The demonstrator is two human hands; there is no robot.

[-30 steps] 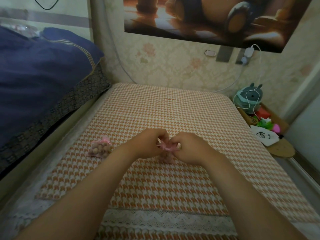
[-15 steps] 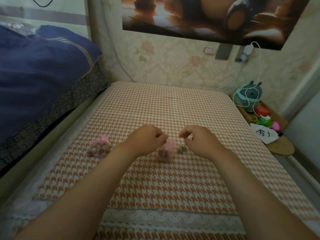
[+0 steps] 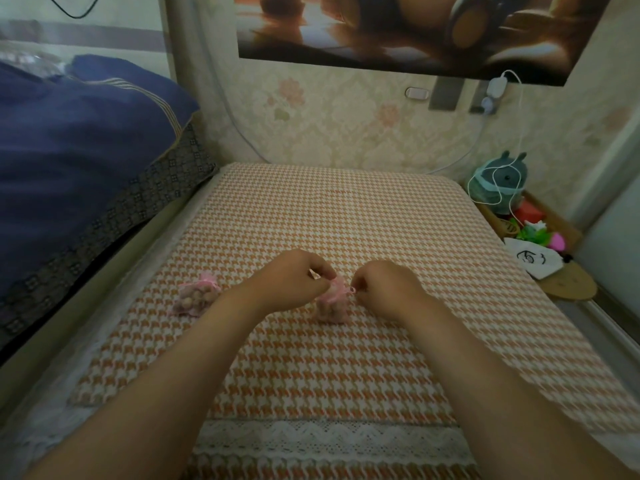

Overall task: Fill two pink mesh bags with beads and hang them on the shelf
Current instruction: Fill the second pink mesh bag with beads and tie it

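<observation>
Bench (image 3: 346,220) covered in orange houndstooth cloth, lace along the near edge. Blue bedding (image 3: 69,150) at left; floral wallpaper (image 3: 346,126) and poster (image 3: 381,29) behind. First pink mesh bag (image 3: 197,299), filled, lies left of centre. Second bag (image 3: 332,304) stands mid-bench; left hand (image 3: 294,282) and right hand (image 3: 384,285), fingers curled, each pinch its drawstring (image 3: 351,289).

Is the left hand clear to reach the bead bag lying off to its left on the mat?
Probably yes, once it lets go. The left hand pinches the top of the middle bag; the other bag lies apart on the checked mat, with only bare mat between them.
</observation>
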